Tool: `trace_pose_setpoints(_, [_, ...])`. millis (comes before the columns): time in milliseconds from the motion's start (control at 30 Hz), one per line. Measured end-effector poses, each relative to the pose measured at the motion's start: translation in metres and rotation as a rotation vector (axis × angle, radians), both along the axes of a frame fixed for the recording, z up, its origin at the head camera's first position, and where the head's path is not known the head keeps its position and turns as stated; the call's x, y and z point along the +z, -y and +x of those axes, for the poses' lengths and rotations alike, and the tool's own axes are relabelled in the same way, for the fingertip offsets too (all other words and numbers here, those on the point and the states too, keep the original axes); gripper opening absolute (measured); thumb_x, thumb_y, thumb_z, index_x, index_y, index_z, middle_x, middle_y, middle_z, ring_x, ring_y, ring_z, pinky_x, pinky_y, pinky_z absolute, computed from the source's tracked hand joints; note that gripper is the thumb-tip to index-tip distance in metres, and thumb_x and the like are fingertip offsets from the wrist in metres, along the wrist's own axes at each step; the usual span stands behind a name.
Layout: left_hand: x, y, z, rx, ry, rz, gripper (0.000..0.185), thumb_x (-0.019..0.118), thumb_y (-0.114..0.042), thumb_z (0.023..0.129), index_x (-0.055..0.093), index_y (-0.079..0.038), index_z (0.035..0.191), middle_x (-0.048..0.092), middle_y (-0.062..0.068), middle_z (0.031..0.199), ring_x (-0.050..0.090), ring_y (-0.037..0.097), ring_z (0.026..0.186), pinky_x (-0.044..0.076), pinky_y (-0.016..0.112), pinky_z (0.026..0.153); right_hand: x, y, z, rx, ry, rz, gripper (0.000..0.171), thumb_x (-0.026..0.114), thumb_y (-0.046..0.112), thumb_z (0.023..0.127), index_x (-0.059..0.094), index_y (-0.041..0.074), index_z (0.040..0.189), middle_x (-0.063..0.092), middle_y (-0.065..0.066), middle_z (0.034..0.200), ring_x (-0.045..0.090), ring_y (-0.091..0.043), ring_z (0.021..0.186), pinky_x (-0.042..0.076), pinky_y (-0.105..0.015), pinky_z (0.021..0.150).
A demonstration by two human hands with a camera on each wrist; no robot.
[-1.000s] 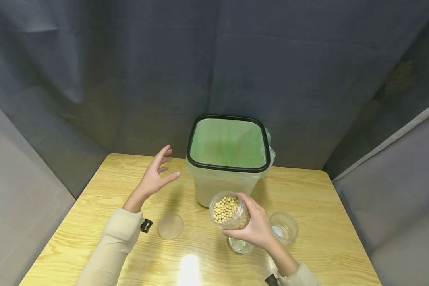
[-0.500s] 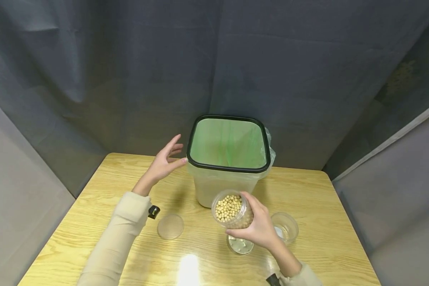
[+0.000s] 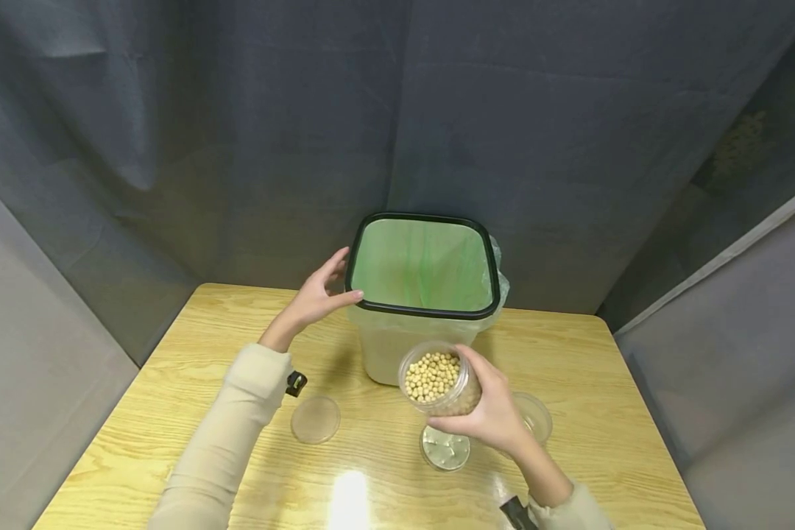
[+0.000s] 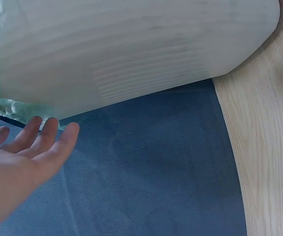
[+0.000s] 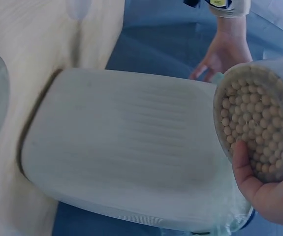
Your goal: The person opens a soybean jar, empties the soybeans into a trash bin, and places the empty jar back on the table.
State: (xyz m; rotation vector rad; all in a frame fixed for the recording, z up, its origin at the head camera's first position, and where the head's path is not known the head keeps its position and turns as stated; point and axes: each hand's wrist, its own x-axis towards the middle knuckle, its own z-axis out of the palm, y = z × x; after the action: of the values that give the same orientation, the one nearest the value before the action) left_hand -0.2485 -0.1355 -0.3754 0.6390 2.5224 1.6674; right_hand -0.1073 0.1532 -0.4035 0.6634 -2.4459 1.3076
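Right hand (image 3: 486, 416) grasps a clear jar of pale beans (image 3: 439, 377), lifted off the counter (image 3: 172, 383) and tilted with its open mouth toward the bin; below the hand lies a round lid (image 3: 445, 449), and just behind it stands an empty clear jar (image 3: 536, 416), partly hidden; a second lid (image 3: 315, 419) lies flat beneath the left forearm; beyond the held jar stands the bin (image 3: 397, 346) with black rim and green liner; left hand (image 3: 318, 298), fingers straight and relaxed, touches the rim's near left corner with its thumb, gripping nothing.
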Motion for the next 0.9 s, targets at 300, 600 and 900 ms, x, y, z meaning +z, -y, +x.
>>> trace_pose_setpoints(300, [-0.003,-0.003,-0.001,0.005,0.005,0.008,0.085,0.068,-0.023,0.08,0.016,-0.014,0.147,0.025,0.013,0.146,0.032,0.031,0.126,0.031,0.048,0.099,0.031,-0.009,-0.007,-0.001,-0.078,0.029,0.093,0.088,0.019,0.045,0.046,0.004,0.126,0.058,-0.015,0.114,0.056,-0.03,0.099,0.042,-0.047,0.083])
trace_pose_setpoints(600, [-0.001,-0.005,0.0,-0.006,0.038,0.036,0.084,0.066,-0.015,0.08,0.016,-0.013,0.147,0.023,0.016,0.146,0.031,0.034,0.126,0.031,0.05,0.099,0.066,-0.021,-0.024,-0.005,-0.162,0.059,0.093,0.088,0.016,0.043,0.047,0.001,0.126,0.058,-0.015,0.113,0.056,-0.028,0.099,0.045,-0.036,0.082])
trace_pose_setpoints(900, [0.025,-0.007,0.02,-0.022,0.052,0.035,0.082,0.063,-0.009,0.081,0.013,-0.002,0.145,0.026,0.025,0.141,0.032,0.037,0.123,0.032,0.05,0.098,0.099,-0.032,-0.053,-0.01,-0.162,0.056,0.089,0.089,0.012,0.045,0.05,0.003,0.125,0.059,-0.013,0.113,0.054,-0.022,0.099,0.039,-0.02,0.083])
